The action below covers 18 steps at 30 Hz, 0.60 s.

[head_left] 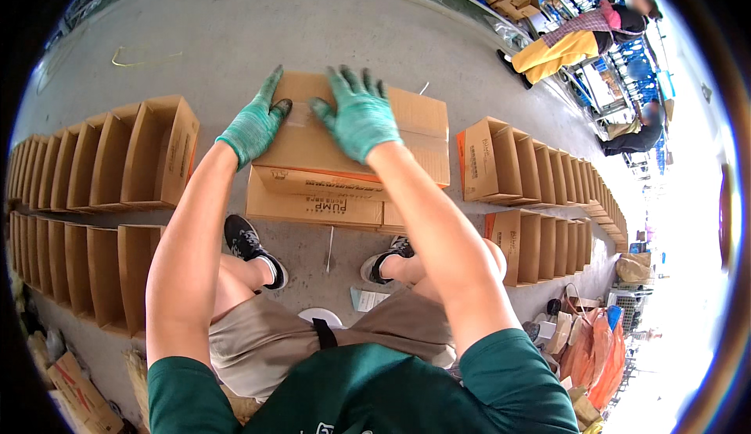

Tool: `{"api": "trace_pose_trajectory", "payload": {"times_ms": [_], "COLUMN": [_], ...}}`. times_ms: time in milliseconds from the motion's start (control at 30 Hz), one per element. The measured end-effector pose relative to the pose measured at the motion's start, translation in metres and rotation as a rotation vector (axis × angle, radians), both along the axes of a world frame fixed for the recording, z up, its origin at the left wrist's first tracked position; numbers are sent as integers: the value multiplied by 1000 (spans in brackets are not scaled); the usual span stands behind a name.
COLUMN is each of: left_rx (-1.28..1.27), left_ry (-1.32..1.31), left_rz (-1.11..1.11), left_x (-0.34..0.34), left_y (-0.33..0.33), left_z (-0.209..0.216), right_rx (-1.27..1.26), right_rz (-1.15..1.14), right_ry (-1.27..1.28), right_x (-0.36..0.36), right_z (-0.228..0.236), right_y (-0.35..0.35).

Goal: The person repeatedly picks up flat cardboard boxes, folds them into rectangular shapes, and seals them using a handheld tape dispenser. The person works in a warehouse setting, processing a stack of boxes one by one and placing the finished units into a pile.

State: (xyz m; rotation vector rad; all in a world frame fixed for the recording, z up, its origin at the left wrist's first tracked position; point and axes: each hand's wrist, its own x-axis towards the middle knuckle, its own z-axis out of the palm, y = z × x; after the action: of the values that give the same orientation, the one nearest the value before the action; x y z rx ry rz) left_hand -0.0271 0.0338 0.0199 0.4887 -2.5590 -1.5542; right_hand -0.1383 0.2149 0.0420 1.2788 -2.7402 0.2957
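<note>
Pressing the carton's flaps shut
Left hand and right hand, fingers apart, lie flat on the cardboard box; taping likely follows.

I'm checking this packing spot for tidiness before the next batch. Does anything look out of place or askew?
Mostly orderly: the open cartons stand in neat rows. Loose bits lie on the concrete floor: a yellow strap beyond the rows, and a paper slip by the person's shoe. Both gloved hands, left and right, rest flat on the top box.
</note>
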Motion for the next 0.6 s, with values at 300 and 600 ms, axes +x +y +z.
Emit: {"api": "trace_pose_trajectory", "payload": {"times_ms": [300,600], "left_rx": [549,612], "left_ry": [-205,454], "left_rz": [55,155], "left_x": [4,60], "left_y": [-3,-28], "left_z": [-15,50], "right_rx": [-653,-1727], "right_rz": [-392,-54], "right_ry": [-671,-1333], "right_x": [-77,-46], "right_z": [-31,58], "right_y": [155,166]}}
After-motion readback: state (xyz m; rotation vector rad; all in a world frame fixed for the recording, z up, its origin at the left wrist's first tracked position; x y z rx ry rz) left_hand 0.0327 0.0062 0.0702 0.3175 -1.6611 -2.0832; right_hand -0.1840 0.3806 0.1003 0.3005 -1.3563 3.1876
